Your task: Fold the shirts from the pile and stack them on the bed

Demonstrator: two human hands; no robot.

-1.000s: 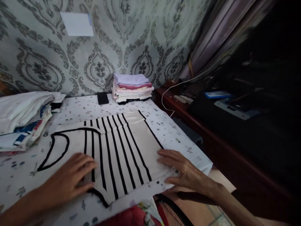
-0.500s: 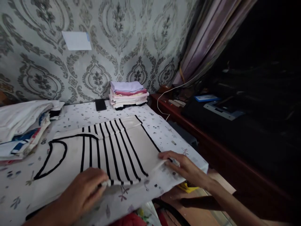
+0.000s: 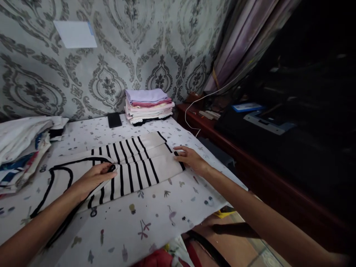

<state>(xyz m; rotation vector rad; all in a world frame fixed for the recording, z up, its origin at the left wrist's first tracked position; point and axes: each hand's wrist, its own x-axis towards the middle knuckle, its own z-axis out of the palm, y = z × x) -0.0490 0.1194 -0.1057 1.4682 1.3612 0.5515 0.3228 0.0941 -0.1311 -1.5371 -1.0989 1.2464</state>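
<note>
A white sleeveless-looking top point(image 3: 164, 163) with black stripes and black trim lies on the patterned cloth, its near side folded over toward the middle. My left hand point(image 3: 97, 176) is closed on the folded-over edge close to the black-trimmed neckline, pinching the fabric between thumb and fingers. At the right end, my right hand point(image 3: 191, 159) rests by the black hem, fingers stretched out and slightly apart, touching the fabric. Part of the trim under my left forearm is hidden.
A folded clothes stack point(image 3: 148, 105) sits by the wall beside a black phone point(image 3: 114, 119). Another clothes pile point(image 3: 25, 148) lies at the left. To the right stands a dark red wooden desk point(image 3: 211, 129) with a white cable point(image 3: 187, 115). The patterned tablecloth point(image 3: 155, 222) covers the table.
The near side of the top has been folded over away from me. Both hands moved away from the near edge toward the garment's middle, and the right hand's fingers have loosened.
</note>
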